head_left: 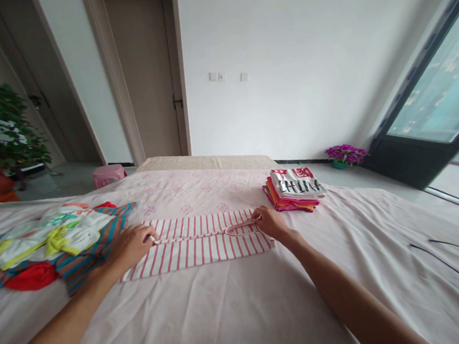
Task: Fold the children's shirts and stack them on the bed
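A white shirt with red stripes lies flat on the pale pink cloth, its long edges turned in so they meet along the middle. My left hand pinches the inner edge at the shirt's left end. At the right end, my right hand is closed on the fabric beside the neckline loop. Just beyond the right hand sits a stack of folded clothes, topped by a white piece with red and black lettering. Left of my left hand is a loose heap of clothes in white, yellow, red and blue-brown stripes.
The pale pink cloth covers the broad surface. Dark cords lie at its right. Beyond it stand a pink stool, a pot of purple flowers, a leafy plant and a glass door.
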`<control>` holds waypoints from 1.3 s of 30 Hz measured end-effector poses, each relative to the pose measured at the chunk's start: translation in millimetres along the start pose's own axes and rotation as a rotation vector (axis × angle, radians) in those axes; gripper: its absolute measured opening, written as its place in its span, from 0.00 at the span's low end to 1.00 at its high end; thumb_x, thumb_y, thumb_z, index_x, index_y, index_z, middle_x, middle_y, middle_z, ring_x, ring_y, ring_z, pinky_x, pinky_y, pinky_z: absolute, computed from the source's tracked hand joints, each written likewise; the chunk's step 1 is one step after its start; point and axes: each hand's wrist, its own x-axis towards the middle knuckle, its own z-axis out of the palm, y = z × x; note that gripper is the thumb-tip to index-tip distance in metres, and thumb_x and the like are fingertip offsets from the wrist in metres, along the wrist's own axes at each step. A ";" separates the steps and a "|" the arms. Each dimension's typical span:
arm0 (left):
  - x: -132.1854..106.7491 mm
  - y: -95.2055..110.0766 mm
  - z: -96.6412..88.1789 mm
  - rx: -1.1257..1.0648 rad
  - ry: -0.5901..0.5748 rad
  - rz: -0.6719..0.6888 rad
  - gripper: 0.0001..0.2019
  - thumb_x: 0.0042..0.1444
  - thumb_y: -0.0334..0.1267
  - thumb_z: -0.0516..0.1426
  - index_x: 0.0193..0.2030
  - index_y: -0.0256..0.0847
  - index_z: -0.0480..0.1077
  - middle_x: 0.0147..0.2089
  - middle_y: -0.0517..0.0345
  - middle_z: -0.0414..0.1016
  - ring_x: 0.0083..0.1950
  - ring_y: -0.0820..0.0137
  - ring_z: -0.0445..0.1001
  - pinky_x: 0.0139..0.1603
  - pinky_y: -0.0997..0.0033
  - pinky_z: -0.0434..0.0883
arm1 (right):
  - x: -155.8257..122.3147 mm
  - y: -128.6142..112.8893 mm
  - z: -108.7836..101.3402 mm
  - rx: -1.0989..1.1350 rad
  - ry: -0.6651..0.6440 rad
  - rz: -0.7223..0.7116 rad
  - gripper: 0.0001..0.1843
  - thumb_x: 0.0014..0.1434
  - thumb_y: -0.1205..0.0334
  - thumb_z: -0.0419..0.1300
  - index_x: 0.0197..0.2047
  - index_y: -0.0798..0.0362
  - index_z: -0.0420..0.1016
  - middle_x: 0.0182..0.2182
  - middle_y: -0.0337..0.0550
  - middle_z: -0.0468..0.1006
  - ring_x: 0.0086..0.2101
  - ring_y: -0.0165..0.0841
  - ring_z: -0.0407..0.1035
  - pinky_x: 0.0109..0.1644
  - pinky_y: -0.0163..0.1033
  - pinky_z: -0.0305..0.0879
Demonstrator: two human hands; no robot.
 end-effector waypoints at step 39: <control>-35.2 34.7 26.5 0.292 0.066 -0.371 0.29 0.64 0.51 0.43 0.68 0.43 0.61 0.68 0.44 0.64 0.68 0.54 0.60 0.66 0.52 0.54 | -49.7 -46.5 39.3 -0.083 -0.018 -0.064 0.32 0.70 0.45 0.42 0.71 0.52 0.56 0.70 0.49 0.53 0.69 0.42 0.45 0.70 0.57 0.40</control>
